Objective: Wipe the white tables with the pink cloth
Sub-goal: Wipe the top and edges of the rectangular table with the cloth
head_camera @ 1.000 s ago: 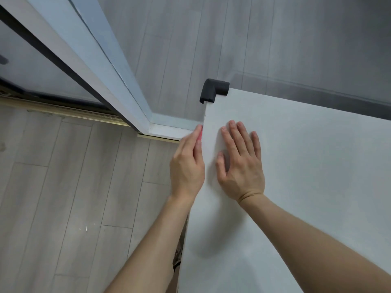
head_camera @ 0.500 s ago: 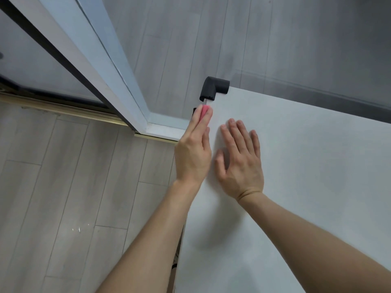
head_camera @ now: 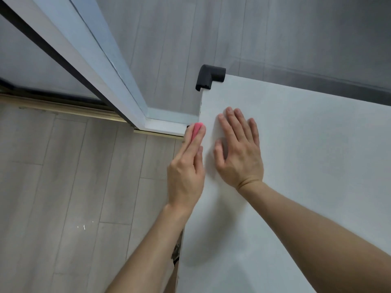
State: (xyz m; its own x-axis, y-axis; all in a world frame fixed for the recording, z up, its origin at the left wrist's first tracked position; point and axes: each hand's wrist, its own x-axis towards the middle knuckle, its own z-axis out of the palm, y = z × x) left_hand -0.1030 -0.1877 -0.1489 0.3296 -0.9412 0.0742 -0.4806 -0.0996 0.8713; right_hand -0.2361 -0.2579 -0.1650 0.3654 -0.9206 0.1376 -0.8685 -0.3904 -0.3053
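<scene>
The white table point(head_camera: 306, 166) fills the right half of the view, its left edge running toward me. My left hand point(head_camera: 186, 172) lies along that left edge and holds the pink cloth point(head_camera: 197, 129) against it. Only a small pink tip shows at the fingertips; the rest is hidden under the hand. My right hand point(head_camera: 239, 153) rests flat on the tabletop beside it, fingers spread and straight, holding nothing.
A black foam corner guard point(head_camera: 209, 78) caps the table's far left corner. A white door frame point(head_camera: 101, 66) runs diagonally at the left, ending close to the table edge. Grey wood-look floor point(head_camera: 74, 197) lies to the left and beyond.
My left hand slid the cloth forward along the edge up to the corner guard, then back toward me. My right hand has stayed flat in the same spot.
</scene>
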